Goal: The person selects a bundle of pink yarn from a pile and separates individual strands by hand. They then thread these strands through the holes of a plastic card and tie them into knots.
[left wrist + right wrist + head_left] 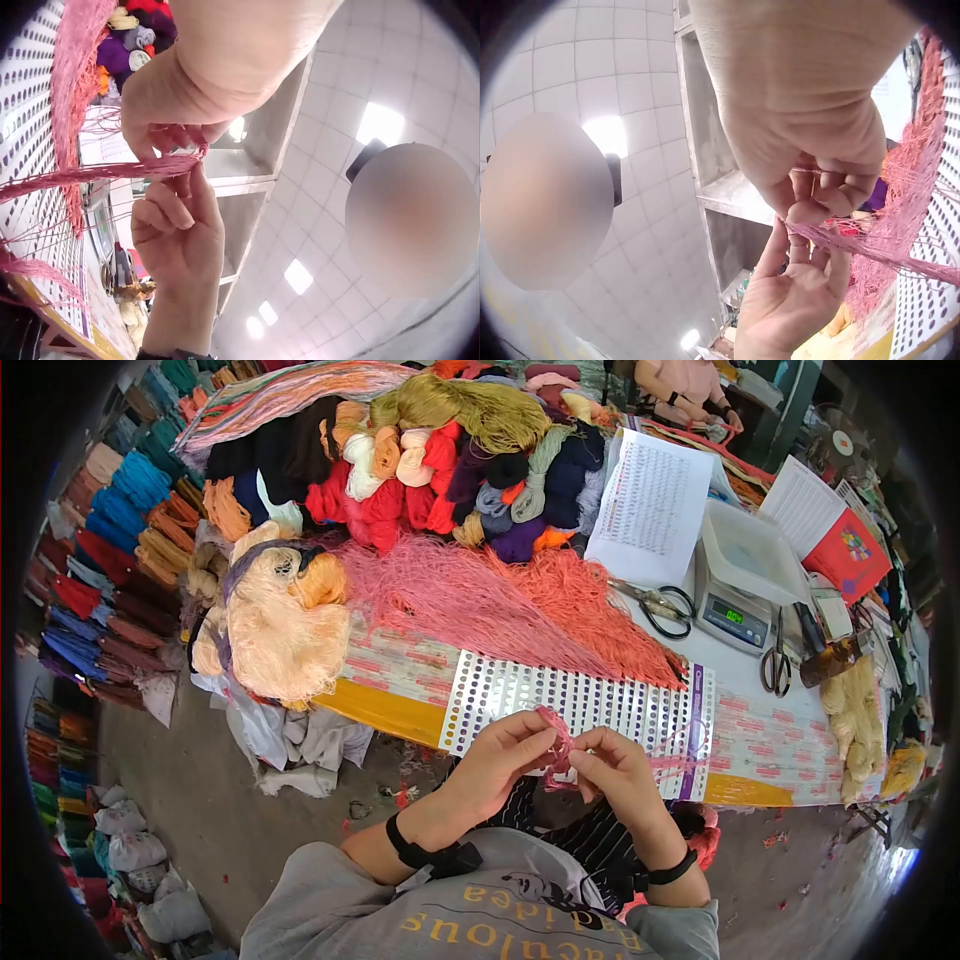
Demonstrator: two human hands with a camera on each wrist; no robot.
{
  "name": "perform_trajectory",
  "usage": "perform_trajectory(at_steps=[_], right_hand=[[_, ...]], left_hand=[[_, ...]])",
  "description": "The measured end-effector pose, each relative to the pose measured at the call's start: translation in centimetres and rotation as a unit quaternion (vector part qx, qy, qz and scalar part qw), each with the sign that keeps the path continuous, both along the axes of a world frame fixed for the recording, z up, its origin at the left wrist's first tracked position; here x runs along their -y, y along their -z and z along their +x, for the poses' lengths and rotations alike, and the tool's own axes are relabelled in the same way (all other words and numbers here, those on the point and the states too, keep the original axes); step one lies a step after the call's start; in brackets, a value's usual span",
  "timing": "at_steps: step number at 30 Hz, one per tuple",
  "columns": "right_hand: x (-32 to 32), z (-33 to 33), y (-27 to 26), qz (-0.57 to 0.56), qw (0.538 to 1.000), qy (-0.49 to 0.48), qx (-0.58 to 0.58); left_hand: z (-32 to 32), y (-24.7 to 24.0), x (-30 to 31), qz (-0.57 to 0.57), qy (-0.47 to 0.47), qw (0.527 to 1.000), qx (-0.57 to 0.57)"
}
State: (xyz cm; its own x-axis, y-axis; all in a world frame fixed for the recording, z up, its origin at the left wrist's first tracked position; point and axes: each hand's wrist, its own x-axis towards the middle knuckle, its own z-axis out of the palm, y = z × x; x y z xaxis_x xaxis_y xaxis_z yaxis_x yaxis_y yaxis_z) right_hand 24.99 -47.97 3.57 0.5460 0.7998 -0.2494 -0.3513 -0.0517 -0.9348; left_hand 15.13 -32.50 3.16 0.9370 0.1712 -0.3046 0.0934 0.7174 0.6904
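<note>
Just over the table's front edge, my left hand [500,758] and right hand [618,772] meet at a small bundle of pink yarn [556,748]. The left fingers grip the bundle. On its other side, the right thumb and fingertips pinch strands at the bundle's end, as the left wrist view shows with the right hand [180,240] below. Loose strands run from the bundle towards the table. Beyond my hands, a wide spread of pink yarn [430,585] and coral yarn [570,610] lies over a white perforated board [540,690].
Coloured skeins [380,480] crowd the table's back, with a cream skein [285,625] at left. To the right are a printed sheet [650,500], scissors [665,610], a digital scale [735,615] and smaller scissors [777,668]. Another person [690,390] sits across the table.
</note>
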Motion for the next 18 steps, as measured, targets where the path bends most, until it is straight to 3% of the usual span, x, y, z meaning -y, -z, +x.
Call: perform_trajectory(at_steps=[7,15,18], right_hand=[[0.4,0.2,0.3,0.000,0.999,-0.005,-0.035],[0.7,-0.1,0.2,-0.008,1.000,-0.015,0.000],[2.2,1.2,-0.5,-0.048,0.999,-0.015,0.017]], left_hand=[[0.4,-0.3,0.4,-0.012,-0.004,1.000,-0.021],[0.3,0.7,0.6,0.085,0.009,0.996,0.039],[0.6,-0.7,0.7,0.024,0.001,0.999,0.022]])
